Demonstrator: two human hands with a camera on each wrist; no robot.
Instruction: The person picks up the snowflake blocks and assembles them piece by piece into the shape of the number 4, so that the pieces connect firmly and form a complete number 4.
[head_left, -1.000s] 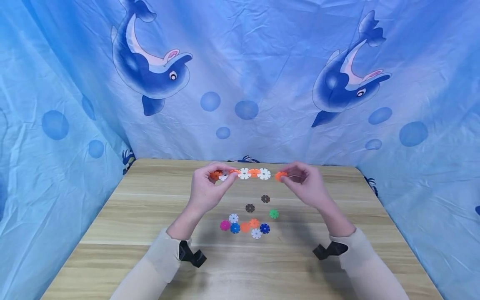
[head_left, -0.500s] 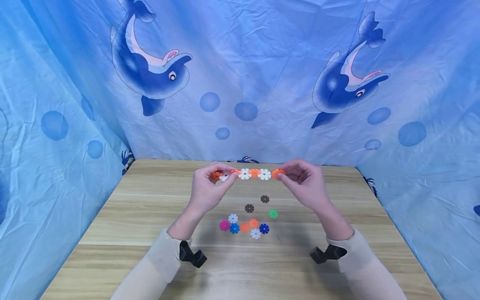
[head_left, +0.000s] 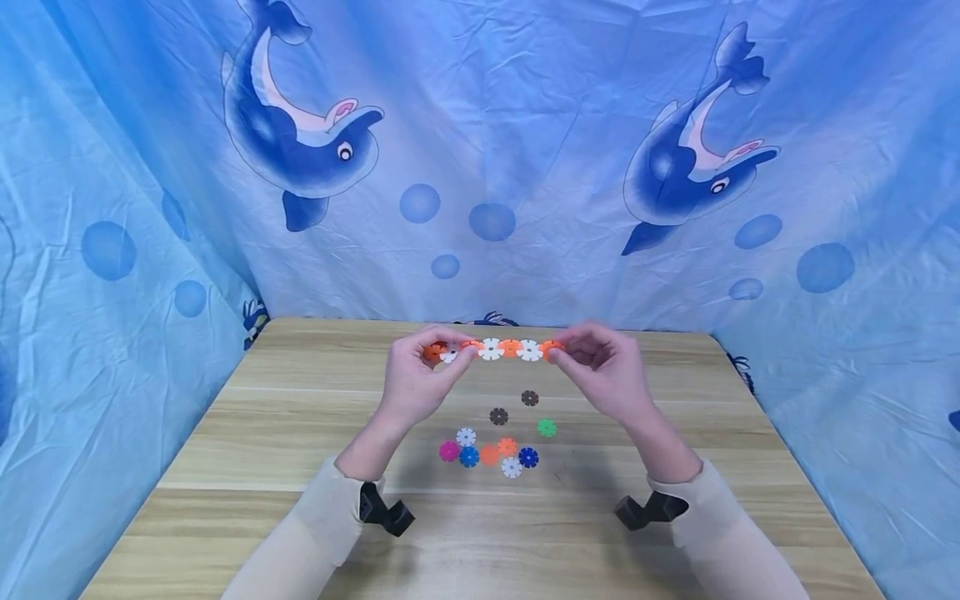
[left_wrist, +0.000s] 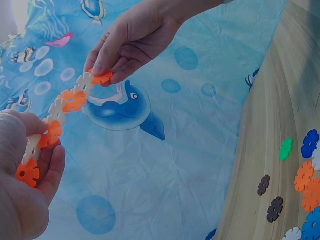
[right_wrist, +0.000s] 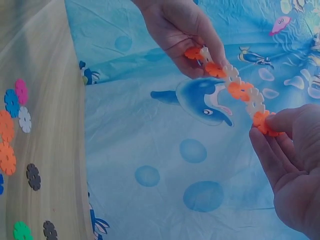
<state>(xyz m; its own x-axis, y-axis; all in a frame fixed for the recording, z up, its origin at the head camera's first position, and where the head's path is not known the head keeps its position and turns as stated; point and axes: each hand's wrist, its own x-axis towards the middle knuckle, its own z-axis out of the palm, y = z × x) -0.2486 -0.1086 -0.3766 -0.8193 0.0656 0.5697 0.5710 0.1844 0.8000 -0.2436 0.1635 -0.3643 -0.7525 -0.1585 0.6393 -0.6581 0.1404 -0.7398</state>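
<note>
A row of orange and white notched snowflake discs [head_left: 491, 349], joined edge to edge, is held up above the far part of the table. My left hand [head_left: 414, 382] pinches an orange disc [left_wrist: 51, 134] within the chain, and the chain's left end lies by its palm. Between thumb and fingers, my right hand [head_left: 611, 379] pinches the orange disc [right_wrist: 261, 121] at the right end. That disc meets the neighbouring white disc [right_wrist: 255, 101] at its edge; how deep the slots engage I cannot tell. Fingers partly cover both end discs.
Loose discs lie on the wooden table [head_left: 300, 467] below the hands: pink [head_left: 449, 451], light blue [head_left: 469, 457], dark blue [head_left: 528, 457], green [head_left: 547, 427], and several white, orange and dark brown ones. A blue dolphin-print curtain [head_left: 495, 150] encloses the back and sides.
My right hand has moved left, bringing its orange disc across a gap to the white disc at the chain's end. The left hand has stayed almost still, gripping the chain.
</note>
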